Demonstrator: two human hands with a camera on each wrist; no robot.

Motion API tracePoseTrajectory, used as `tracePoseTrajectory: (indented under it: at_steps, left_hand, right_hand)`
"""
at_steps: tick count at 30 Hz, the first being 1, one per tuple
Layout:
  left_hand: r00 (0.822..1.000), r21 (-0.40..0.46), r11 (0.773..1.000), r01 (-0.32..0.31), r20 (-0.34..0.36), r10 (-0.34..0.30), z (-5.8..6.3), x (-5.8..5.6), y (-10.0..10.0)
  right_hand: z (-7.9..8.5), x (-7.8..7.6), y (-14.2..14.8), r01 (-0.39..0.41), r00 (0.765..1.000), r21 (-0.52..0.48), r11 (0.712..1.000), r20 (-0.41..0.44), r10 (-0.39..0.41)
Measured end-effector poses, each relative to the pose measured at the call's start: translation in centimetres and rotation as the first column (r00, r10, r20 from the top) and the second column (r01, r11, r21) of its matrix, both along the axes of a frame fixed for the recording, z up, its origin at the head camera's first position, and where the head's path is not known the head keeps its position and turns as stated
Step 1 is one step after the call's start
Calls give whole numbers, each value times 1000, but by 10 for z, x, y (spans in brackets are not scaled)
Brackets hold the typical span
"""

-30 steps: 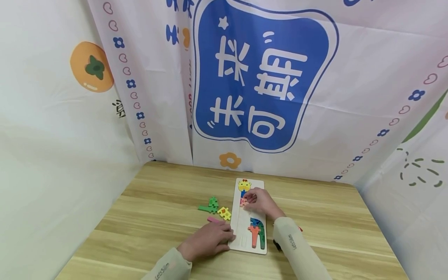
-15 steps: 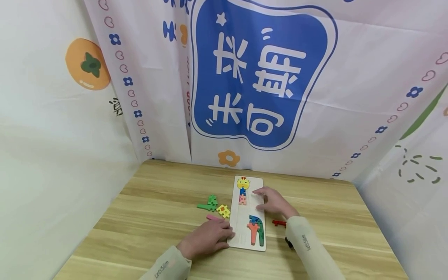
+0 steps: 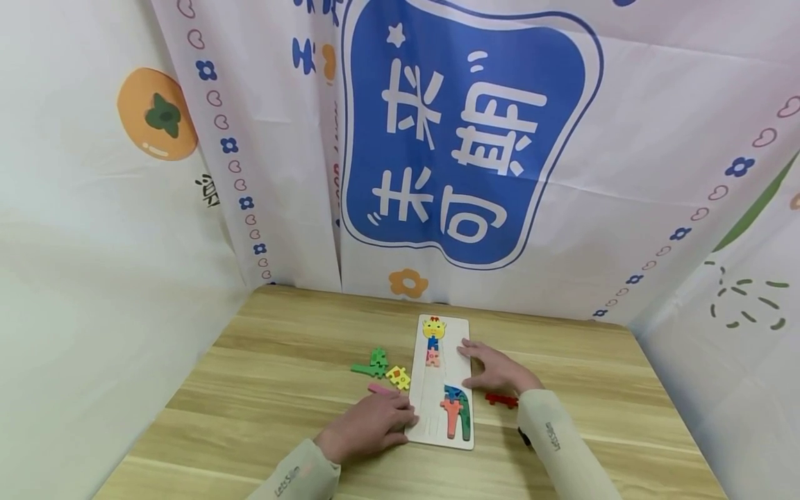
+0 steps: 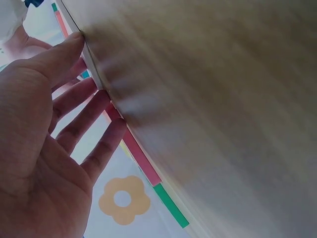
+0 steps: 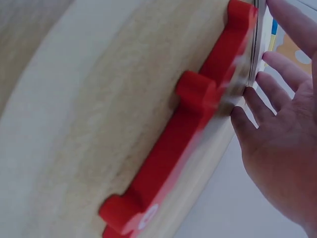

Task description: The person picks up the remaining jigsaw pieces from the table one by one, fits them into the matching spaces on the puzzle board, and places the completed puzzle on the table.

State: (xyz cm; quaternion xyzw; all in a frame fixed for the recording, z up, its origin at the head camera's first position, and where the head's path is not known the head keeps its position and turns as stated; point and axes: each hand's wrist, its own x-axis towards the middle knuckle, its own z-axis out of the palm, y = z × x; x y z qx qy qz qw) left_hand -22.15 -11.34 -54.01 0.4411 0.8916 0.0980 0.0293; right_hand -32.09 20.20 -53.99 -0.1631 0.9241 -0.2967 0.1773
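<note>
Puzzle board (image 3: 431, 390) btwn person's L hand (image 3: 371, 423) & R hand (image 3: 498, 368), lower ctr of frame, long axis approx vert.; both hands' fingers apart; red pc (image 3: 502, 400) nearer R hand.

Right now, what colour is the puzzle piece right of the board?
The puzzle piece is red, clearest in the right wrist view.

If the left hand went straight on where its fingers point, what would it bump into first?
The left hand would likely meet the white puzzle board first: it sits at the board's left edge, though contact is unclear.
</note>
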Motion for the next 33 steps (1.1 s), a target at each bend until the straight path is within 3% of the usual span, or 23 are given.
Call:
tracePoseTrajectory:
  at_steps: [13,25,33]
  left_hand:
    - [1000,-9,1000,-8,15,8,2,1,-1]
    - [995,31,999,-22,102,19,2,-4,-2]
    - [991,62,993,-101,91,95,8,-11,-5]
  right_hand:
    - [0,-1,0,20,999,-21,1000,32,-19]
    - [-2,1,0,23,999,-34,999,36,-22]
    - [-2,-1,1,37,998,-31,999,51,-36]
